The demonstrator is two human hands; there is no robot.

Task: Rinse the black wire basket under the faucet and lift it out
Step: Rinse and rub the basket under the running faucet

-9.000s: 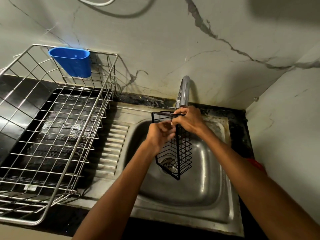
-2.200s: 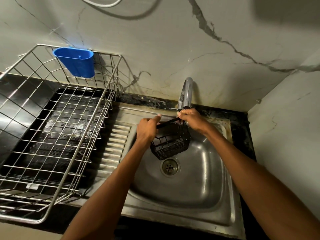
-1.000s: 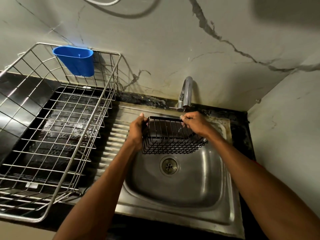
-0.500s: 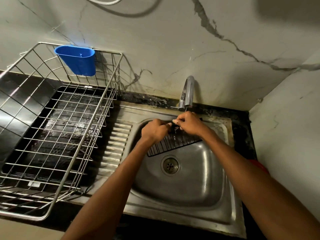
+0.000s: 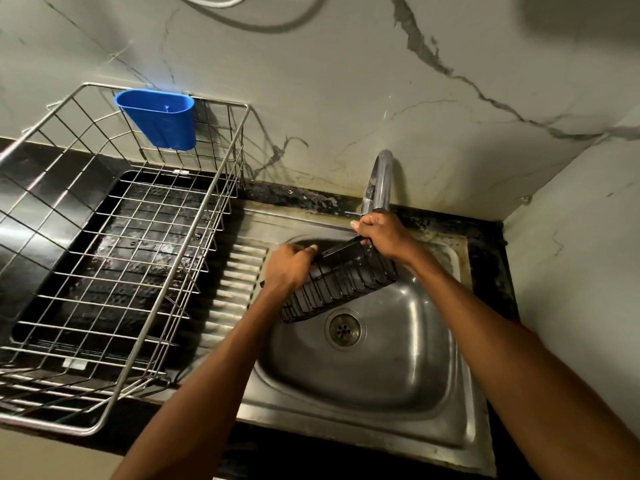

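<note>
Both hands are closed on the black wire basket (image 5: 341, 284), one at each end: the left hand (image 5: 289, 268) wraps over the near-left end with its fingers curled across the top rim, and the right hand (image 5: 381, 233) pinches the far-right end of the rim between thumb and fingers. The basket hangs between them, tilted, its right end higher and its long side turned toward me, clear of the sink (image 5: 381, 375) floor. Directly above the right hand stands the chrome faucet (image 5: 379, 181), its spout coming down just behind the knuckles; whether water is running I cannot tell. Just below the basket's lower edge sits the drain (image 5: 344, 329) in the middle of the steel bowl. Left of the left hand run the ribs of the draining board (image 5: 235, 282), and further left again stands a large wire dish rack (image 5: 114, 258) on the dark counter, with a blue plastic holder (image 5: 157, 117) hooked on its back edge against the marbled wall (image 5: 346, 91).
</note>
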